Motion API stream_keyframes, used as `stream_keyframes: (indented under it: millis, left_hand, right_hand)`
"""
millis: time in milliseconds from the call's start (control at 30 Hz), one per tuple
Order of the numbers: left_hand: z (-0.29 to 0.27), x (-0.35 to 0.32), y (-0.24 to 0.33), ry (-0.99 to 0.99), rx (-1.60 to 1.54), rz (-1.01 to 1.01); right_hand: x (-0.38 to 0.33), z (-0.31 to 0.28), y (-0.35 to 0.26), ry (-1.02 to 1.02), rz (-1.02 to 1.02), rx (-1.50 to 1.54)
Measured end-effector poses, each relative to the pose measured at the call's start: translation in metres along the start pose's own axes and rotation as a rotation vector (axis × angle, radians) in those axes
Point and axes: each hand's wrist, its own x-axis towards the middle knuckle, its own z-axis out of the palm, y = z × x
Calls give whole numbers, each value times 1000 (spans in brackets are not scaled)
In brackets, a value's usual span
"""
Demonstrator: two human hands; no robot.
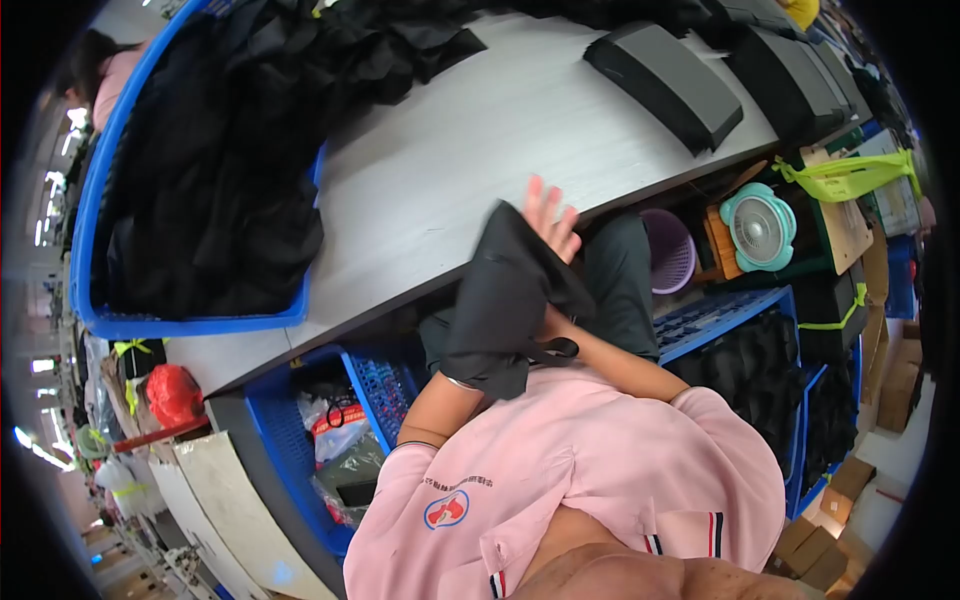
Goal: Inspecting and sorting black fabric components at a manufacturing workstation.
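Note:
A black fabric piece [505, 290], pouch-like with a dark strap loop [555, 350], hangs in front of my chest at the table's near edge. My left forearm runs into it from below and is covered by the cloth. Beyond its far side, spread fingers show; by the line of the arm they appear to belong to my left hand [552, 220], open and holding nothing visible. From the right, my right hand [552, 322] reaches under the cloth beside the strap loop. Its fingers are hidden by the fabric, so its grip cannot be seen.
A blue crate [190, 328] heaped with black fabric stands on the grey table [400, 200]. Dark box-shaped pieces [665, 85] lie at the far right. Below are a purple bin [670, 250], a teal fan [760, 228] and blue baskets [725, 320]. Another person [115, 80] is far left.

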Motion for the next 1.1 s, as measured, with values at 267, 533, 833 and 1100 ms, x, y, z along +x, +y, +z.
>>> stream_keyframes:
  millis: [267, 533, 833, 1100]
  left_hand:
    - [-3, -37, 32, -36, 488, 392]
    - [-10, -46, 52, 61, 991, 659]
    - [-27, -69, 68, -253, 1207, 304]
    - [-106, -75, 4, 94, 53, -91]
  right_hand:
    - [109, -93, -195, 260, 60, -356]
    - [105, -103, -160, -18, 458, 143]
    - [139, -127, -178, -68, 509, 715]
    - [168, -133, -155, 345, 436, 428]
